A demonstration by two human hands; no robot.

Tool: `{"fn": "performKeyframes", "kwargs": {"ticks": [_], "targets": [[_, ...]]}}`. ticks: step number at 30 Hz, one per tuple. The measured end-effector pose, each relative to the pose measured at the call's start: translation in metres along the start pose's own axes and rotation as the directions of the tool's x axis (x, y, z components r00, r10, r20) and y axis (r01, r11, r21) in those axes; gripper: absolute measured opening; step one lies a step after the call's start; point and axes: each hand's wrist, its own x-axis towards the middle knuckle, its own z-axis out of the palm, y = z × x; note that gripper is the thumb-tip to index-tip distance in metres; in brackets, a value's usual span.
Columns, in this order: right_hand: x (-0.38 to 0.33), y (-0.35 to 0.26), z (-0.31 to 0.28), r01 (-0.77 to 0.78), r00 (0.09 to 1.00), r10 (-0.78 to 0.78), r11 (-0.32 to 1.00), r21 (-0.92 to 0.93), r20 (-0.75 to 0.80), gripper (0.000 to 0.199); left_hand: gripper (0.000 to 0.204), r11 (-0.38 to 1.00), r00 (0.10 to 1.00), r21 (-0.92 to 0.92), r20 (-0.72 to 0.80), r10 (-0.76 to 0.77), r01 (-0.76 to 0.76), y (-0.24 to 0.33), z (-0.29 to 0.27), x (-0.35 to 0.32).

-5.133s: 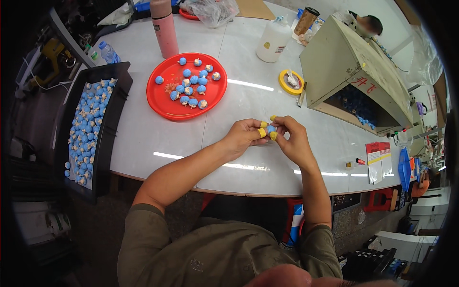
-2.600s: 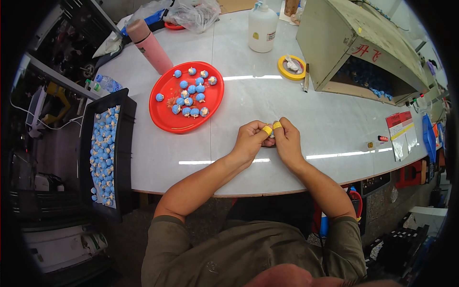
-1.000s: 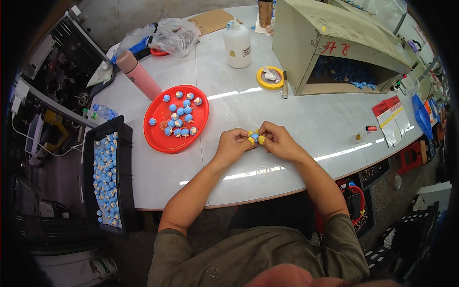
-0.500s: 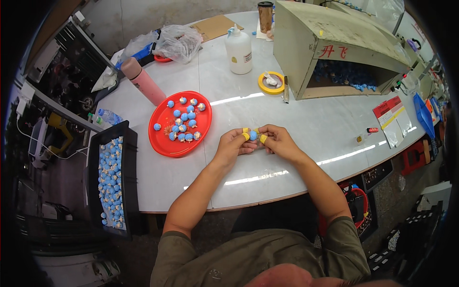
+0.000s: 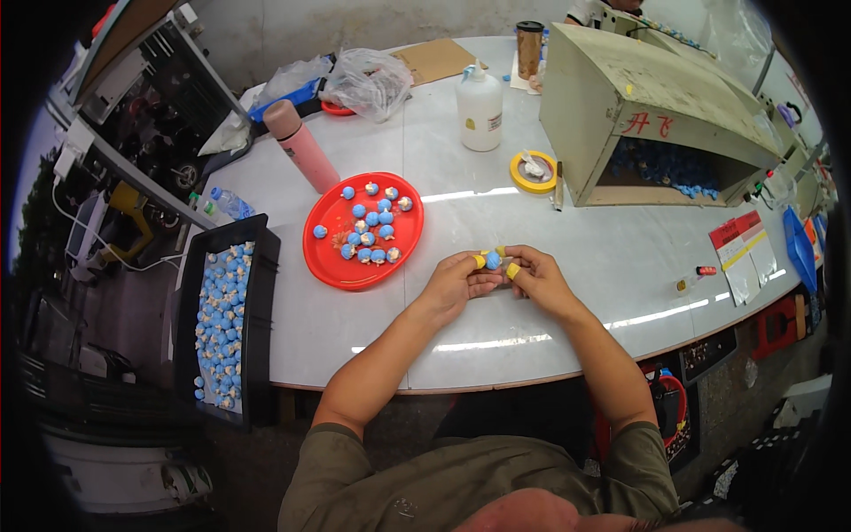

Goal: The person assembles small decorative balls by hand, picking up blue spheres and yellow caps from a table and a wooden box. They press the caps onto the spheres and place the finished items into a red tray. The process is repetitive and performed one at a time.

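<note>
The left hand (image 5: 450,285) pinches a blue ball (image 5: 493,260) at its yellow-wrapped fingertips. The right hand (image 5: 542,279) meets it from the other side, thumb and index parted; whether they grip it cannot be told. The ball, above the table (image 5: 461,346), looks round and ribbed. Similar balls with cream tufts dot a red tray (image 5: 362,277). Farther off, a white bottle (image 5: 480,111) bears small labels, and red characters mark a drab cabinet (image 5: 581,111).
</note>
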Motion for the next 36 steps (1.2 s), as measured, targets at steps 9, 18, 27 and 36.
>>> {"fn": "performKeyframes", "kwargs": {"ticks": [9,18,27,36], "targets": [[0.004,0.003,-0.009,0.023,0.979,-0.006,0.996,0.084,-0.206,0.036,0.032,0.728,0.871,-0.494,-0.383,0.309,-0.476,0.034,-0.039,0.012],[0.012,0.01,-0.026,0.261,0.846,-0.136,0.948,0.18,-0.516,0.026,0.036,0.819,0.904,-0.401,-0.296,0.308,-0.41,0.019,-0.017,0.009],[0.046,0.003,-0.15,0.148,0.538,-0.226,0.974,-0.173,-0.812,0.013,0.033,0.959,0.961,-0.133,-0.15,0.232,-0.252,-0.014,-0.007,0.013],[0.132,-0.043,-0.229,-0.342,0.773,-0.551,0.054,-0.938,-0.313,0.036,0.029,0.971,0.968,-0.076,-0.131,0.214,-0.225,-0.008,-0.005,0.01]]}}
